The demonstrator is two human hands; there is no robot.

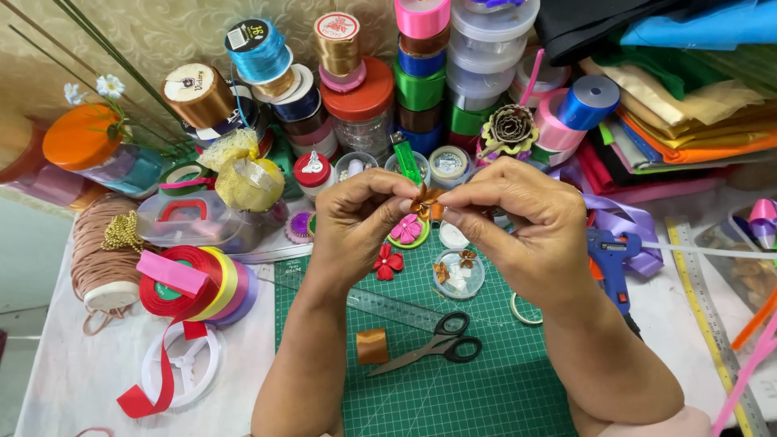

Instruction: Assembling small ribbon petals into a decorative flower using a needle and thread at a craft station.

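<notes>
1. Two hands meet above the green mat (486,388): the left hand (356,222) and right hand (526,235) both pinch a small copper flower (426,202) between fingertips, forearms rising from the bottom edge.
2. Flower sits raised over the mat's far end, above a pink flower (406,229) and red flower (388,261).
3. Scissors (441,344) and a ribbon piece (372,346) lie between the forearms.
4. Spools crowd the far edge; a glue gun (611,259) lies just right of the right wrist; open mat remains near the bottom.

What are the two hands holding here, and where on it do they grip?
Both hands pinch a small copper-brown ribbon flower: left hand at its left edge, right hand at its right, fingertips only.
</notes>
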